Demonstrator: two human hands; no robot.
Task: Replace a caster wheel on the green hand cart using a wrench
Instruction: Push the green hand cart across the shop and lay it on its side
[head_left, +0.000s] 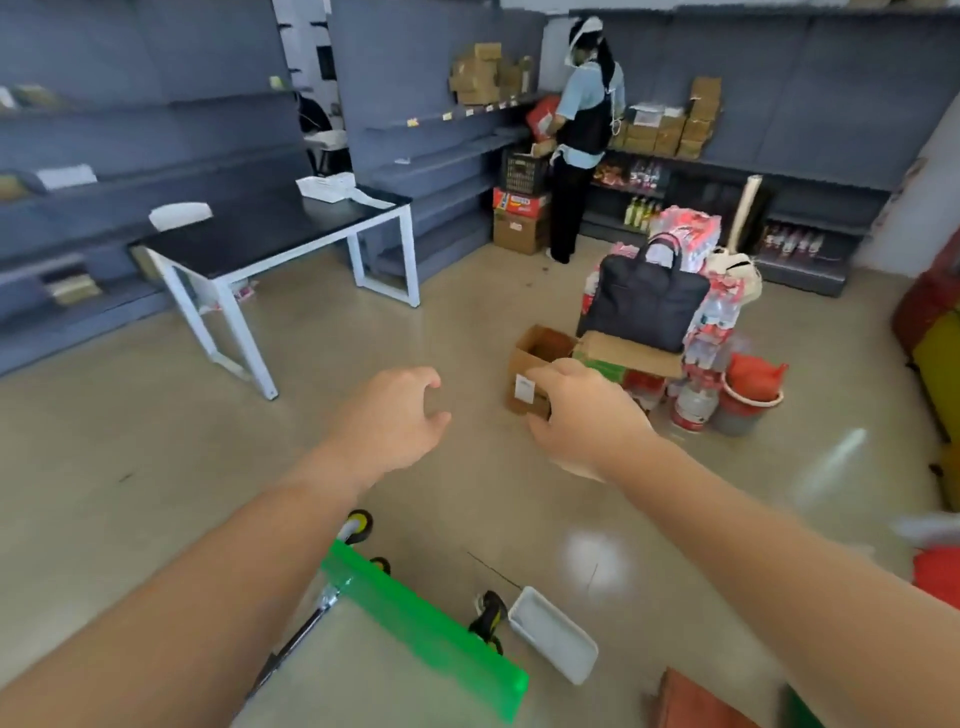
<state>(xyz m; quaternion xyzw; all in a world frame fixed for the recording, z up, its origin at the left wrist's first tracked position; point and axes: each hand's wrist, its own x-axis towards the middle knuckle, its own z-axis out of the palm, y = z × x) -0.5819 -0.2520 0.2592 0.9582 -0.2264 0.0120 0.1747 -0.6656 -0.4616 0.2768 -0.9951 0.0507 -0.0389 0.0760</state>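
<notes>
The green hand cart (421, 623) lies on the floor at the bottom centre, its platform tipped up on edge. Black-and-yellow caster wheels show at its far end (359, 525) and near its right side (489, 618). A metal handle bar (306, 629) runs from the cart toward the lower left. My left hand (387, 421) and my right hand (582, 415) are stretched forward in the air above the floor, fingers loosely curled, holding nothing. Both hands are well above and beyond the cart. No wrench is visible.
A white tray (553, 634) lies on the floor right of the cart. An open cardboard box (535, 364) and stacked goods with a black bag (649, 306) stand ahead. A black-topped table (270, 234) is at left. A person (582, 140) stands at the far shelves.
</notes>
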